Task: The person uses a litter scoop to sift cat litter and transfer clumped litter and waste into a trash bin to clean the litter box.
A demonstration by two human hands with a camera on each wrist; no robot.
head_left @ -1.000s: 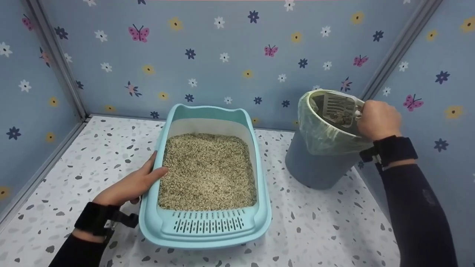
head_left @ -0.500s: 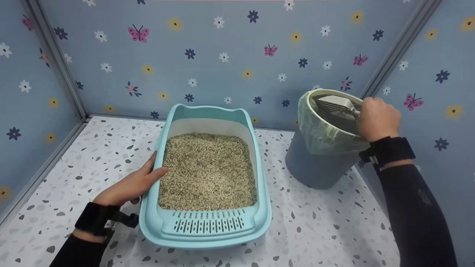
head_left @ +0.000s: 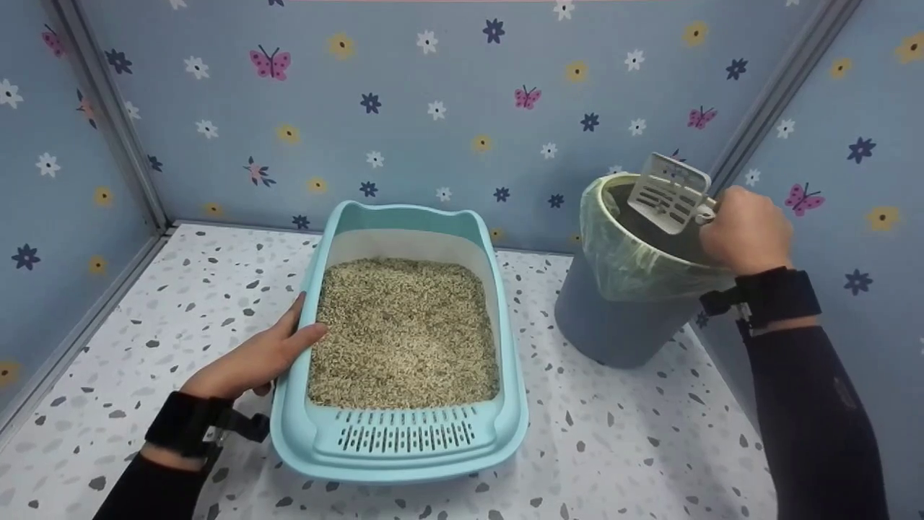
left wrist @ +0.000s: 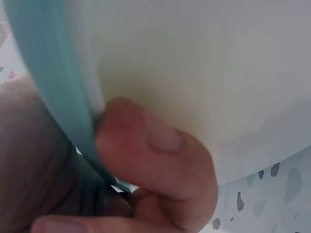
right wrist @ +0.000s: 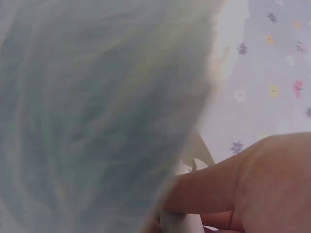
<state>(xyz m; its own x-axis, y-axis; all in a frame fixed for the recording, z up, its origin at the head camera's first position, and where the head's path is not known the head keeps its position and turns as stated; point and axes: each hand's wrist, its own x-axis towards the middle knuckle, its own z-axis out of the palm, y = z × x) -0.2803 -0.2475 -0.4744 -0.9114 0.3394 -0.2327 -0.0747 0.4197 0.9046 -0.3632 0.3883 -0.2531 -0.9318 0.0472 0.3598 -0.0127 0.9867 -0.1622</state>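
In the head view, a light blue cat litter box holds tan granular litter. My left hand grips its left rim, thumb over the top; the left wrist view shows fingers curled beneath the rim against the pale outer wall. At the right, my right hand holds a slotted white litter scoop by its handle. The scoop is tilted over the mouth of a grey-blue trash bin; small bits show on its slots. In the right wrist view, a bin liner covers much of the scene.
The translucent liner folds over the bin's rim. Bin and litter box stand on a white speckled surface, with a gap between them. Blue flowered panels rise behind and on both sides.
The scoop was in the bin's mouth with dark clumps on it, then turned over inside. Now it is raised and turned back, the clumps gone from it. My left hand stays on the litter box.
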